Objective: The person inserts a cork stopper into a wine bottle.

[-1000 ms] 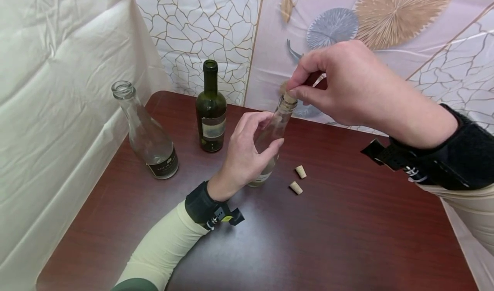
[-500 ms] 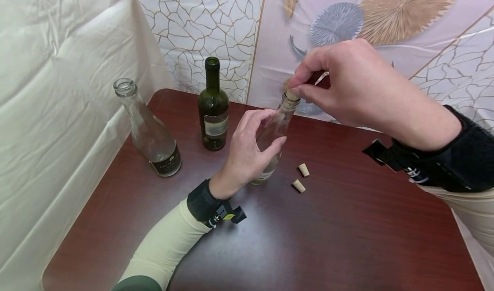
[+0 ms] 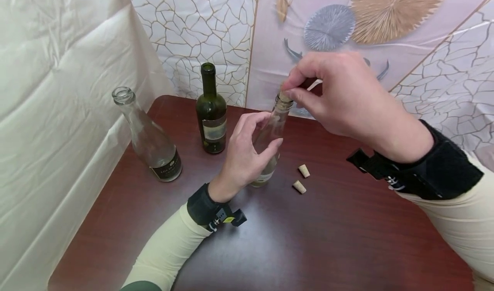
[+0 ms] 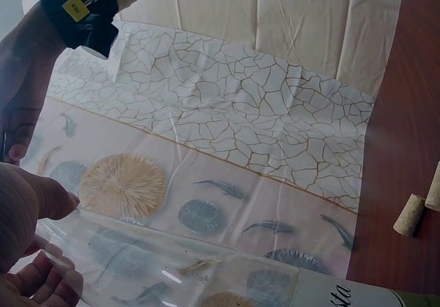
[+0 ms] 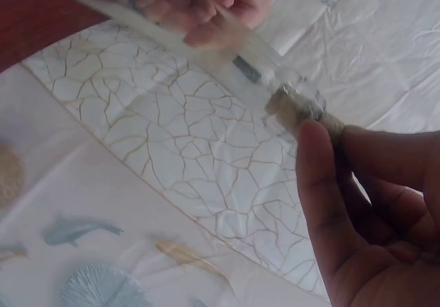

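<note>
Head view: I am looking down at a dark red-brown wooden desk [image 3: 347, 239] standing against patterned wall sheets.
Left hand: my left hand [image 3: 247, 151] is gripping the tilted clear glass bottle [image 3: 270, 140] around its body, fingers and thumb curling round the glass.
Right hand: my right hand [image 3: 339, 93] is pinching the tan cork stopper [image 3: 284, 97] between thumb and forefinger.
Cork: it is sitting in the mouth of the clear bottle, its top poking out above the rim; the right wrist view [image 5: 302, 111] is showing it partly inside the neck.
Bottle place: its base is resting near the middle of the desk, towards the far edge.
Loose corks: two small tan corks [image 3: 301, 178] are lying just to the right of the bottle's base, close to each other.
Other bottles: a dark green glass wine bottle [image 3: 211, 110] is standing upright near the far edge; an open clear glass bottle with a black label [image 3: 148, 136] is standing near the far left corner.
</note>
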A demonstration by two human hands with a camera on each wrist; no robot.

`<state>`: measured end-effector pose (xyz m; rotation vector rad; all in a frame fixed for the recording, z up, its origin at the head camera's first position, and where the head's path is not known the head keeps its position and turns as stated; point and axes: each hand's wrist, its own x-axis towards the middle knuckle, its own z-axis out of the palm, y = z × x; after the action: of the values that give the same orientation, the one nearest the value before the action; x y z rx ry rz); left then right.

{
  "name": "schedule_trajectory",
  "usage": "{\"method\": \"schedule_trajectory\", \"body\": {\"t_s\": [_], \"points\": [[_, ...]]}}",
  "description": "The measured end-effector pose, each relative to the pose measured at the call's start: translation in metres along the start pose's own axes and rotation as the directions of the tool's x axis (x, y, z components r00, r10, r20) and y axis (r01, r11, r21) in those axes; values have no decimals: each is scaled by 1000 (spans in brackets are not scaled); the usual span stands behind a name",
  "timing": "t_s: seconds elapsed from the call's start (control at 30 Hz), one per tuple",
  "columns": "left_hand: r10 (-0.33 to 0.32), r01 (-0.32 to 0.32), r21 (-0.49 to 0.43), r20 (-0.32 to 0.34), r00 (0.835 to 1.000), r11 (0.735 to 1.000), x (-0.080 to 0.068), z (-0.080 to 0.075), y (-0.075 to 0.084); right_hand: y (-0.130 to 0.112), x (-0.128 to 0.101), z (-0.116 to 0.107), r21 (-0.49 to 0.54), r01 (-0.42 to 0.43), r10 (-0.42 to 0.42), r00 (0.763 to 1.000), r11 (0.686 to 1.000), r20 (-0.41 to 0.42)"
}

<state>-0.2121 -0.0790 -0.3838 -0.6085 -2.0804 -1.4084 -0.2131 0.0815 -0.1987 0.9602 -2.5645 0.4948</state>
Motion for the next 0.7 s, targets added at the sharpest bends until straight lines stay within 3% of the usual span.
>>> {"method": "schedule_trajectory", "body": {"t_s": [0.23,0.4,0.5,0.7], "points": [[-22,22,0,-4,1000,1000,0,2,3,3,-17,7,116,-31,50,985,993,-166],[-19,19,7,-3,1000,1000,5,3,4,10,-37,6,328,-40,158,927,944,-341],[-17,17,6,-4,1000,1000,7,5,5,15,-52,5,486,-21,239,889,874,-391],[-20,20,6,-6,1000,1000,12,11,5,29,-87,6,740,58,390,821,671,-417]]}}
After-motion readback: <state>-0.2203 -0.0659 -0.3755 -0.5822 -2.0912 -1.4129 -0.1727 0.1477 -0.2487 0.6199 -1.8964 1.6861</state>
